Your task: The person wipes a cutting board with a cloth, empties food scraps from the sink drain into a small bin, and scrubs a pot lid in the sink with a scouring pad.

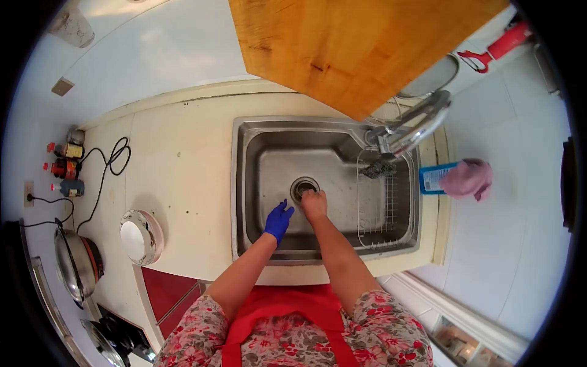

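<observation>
The steel sink (275, 160) lies in front of me, its round drain (296, 188) near the middle of the basin. My right hand (314, 205) is bare and at the drain's near edge, its fingers bent down and drawn together. The fingertips are partly hidden, and I cannot make out what they hold. My left hand (279, 222) wears a blue glove. It hovers over the basin to the left of the drain, fingers apart, holding nothing.
A wire rack (386, 229) stands in the sink's right side, below the faucet (422, 129) and a dark scouring pad (379, 169). A wooden board (361, 49) overhangs the back. At right is a blue bottle (431, 179) with a pink cloth (468, 180); at left, stacked bowls (136, 238).
</observation>
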A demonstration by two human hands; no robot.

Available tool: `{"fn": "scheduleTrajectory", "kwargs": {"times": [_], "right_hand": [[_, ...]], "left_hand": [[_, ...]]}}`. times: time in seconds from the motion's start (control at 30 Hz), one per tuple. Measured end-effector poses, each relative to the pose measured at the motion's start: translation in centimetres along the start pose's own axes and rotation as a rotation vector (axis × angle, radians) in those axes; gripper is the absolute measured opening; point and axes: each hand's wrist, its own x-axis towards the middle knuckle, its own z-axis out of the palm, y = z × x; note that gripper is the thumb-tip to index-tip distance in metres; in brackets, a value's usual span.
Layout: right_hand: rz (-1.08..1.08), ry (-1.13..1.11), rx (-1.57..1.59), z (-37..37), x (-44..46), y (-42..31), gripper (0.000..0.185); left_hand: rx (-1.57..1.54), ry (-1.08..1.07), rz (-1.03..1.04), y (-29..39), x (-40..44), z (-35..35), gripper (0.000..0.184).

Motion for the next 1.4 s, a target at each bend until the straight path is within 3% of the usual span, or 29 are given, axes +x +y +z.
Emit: {"fn": "scheduleTrajectory", "kwargs": {"times": [0.2, 0.27, 0.3, 0.37, 0.5, 0.57, 0.6, 0.67, 0.8, 0.87, 0.9, 0.93, 1.0, 1.03, 1.07, 1.1, 1.17, 1.2, 1.27, 1.4], "right_hand": [[-0.091, -0.184, -0.006, 2.2, -0.4, 0.9, 0.006], [0.057, -0.467, 0.087, 1.4, -0.3, 0.8, 0.009], [0.039, -0.465, 0.090, 1.7, -0.4, 0.6, 0.009], [0.168, -0.195, 0.136, 2.4, -1.2, 0.4, 0.009], [0.081, -0.308, 0.223, -4.0, -1.4, 0.2, 0.011], [0.066, -0.459, 0.251, -9.5, -1.5, -0.9, 0.032], [0.050, -0.456, 0.246, -9.4, -2.0, -1.4, 0.032], [0.185, -0.085, 0.757, -8.5, -3.4, -2.2, 0.057], [0.280, -0.039, 0.904, -12.1, -3.1, -3.0, 0.069], [0.382, -0.129, 1.382, -15.0, -3.3, -3.1, 0.071], [0.391, -0.120, 1.373, -15.6, -3.4, -3.0, 0.071], [0.404, -0.123, 1.460, -16.1, -3.3, -3.0, 0.072], [0.415, -0.120, 1.546, -17.1, -3.0, -2.6, 0.072], [0.545, -0.139, 1.880, -17.6, -2.8, -2.3, 0.072], [0.673, -0.160, 2.213, -18.1, -2.7, -2.1, 0.072], [0.667, -0.167, 2.209, -18.2, -2.8, -1.9, 0.072], [0.849, -0.211, 2.548, -18.5, -2.5, -1.6, 0.071], [0.825, -0.265, 2.546, -18.5, -2.3, -1.9, 0.071], [0.663, -0.331, 1.401, -17.9, -2.6, -2.6, 0.069], [0.589, -0.242, 1.514, -17.9, -2.4, -4.6, 0.064]], "left_hand": [[-0.069, 0.127, 0.045, -2.3, 1.1, 0.7, 0.057], [-0.106, 0.136, 0.032, -1.8, 0.6, 0.7, 0.058], [-0.092, 0.142, -0.007, -0.3, -0.3, 0.5, 0.059], [-0.086, 0.171, -0.054, 0.7, -1.1, 0.2, 0.061], [0.010, 0.155, 0.002, 0.6, -1.6, -0.1, 0.064], [-0.020, 0.126, -0.003, 1.3, -2.1, 0.0, 0.062], [-0.030, 0.139, 0.000, 1.5, -2.1, 0.0, 0.062], [-0.135, 0.192, 0.049, 1.7, -2.0, 0.2, 0.059], [-0.094, 0.098, 0.273, 2.2, -3.4, -1.5, 0.056], [-0.099, 0.035, 0.236, 4.1, -4.7, -2.1, 0.053], [-0.281, 0.034, 0.103, 7.6, -7.0, -2.4, 0.053], [-0.283, 0.022, 0.109, 8.9, -7.8, -2.3, 0.053], [-0.520, -0.015, 0.016, 9.9, -8.7, -2.4, 0.074], [-0.603, -0.038, -0.013, 9.7, -8.5, -2.3, 0.086], [-0.607, -0.038, -0.009, 9.7, -8.6, -2.1, 0.086], [-0.677, -0.024, -0.011, 9.9, -8.8, -1.9, 0.089], [-0.762, 0.020, 0.004, 10.2, -9.0, -2.1, 0.093], [-0.611, -0.008, -0.045, 9.7, -8.9, -2.2, 0.093], [-0.491, 0.022, -0.093, 9.4, -9.7, -3.0, 0.093], [-0.566, 0.073, -0.089, 9.8, -11.6, -5.2, 0.088]]}}
